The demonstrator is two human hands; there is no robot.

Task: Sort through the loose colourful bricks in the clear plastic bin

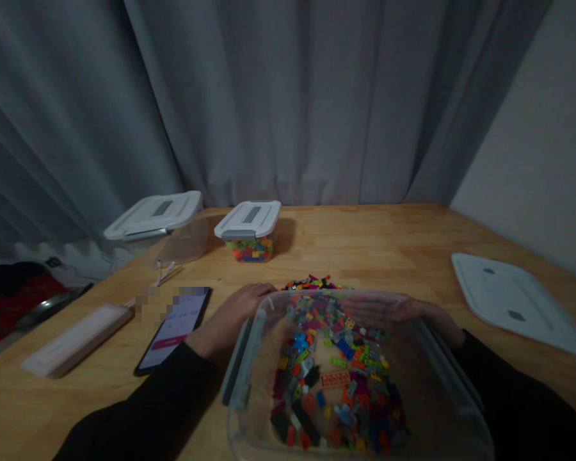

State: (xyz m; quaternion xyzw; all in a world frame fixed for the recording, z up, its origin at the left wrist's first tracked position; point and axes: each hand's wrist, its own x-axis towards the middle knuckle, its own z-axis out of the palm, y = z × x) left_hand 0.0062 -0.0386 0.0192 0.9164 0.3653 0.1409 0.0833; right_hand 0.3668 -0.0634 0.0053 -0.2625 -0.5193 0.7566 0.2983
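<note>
A large clear plastic box (441,397) fills the near middle of the view, without a lid on it. Many small coloured toy bricks (335,379) show through its clear plastic, and a heap of bricks (312,282) lies on the table beyond its far rim. My left hand (249,304) is at the box's far left corner, fingers pointing toward the heap, their tips partly hidden. Seen partly through the plastic, my right hand (388,308) lies flat with fingers stretched out along the far side. Neither hand shows anything gripped.
Left of my arm lie a phone (182,330) and a white power strip (79,339). Further back stand a lidded box of bricks (249,234) and a larger lidded clear box (185,234). A white lid (518,298) lies at the right of the wooden table (374,237).
</note>
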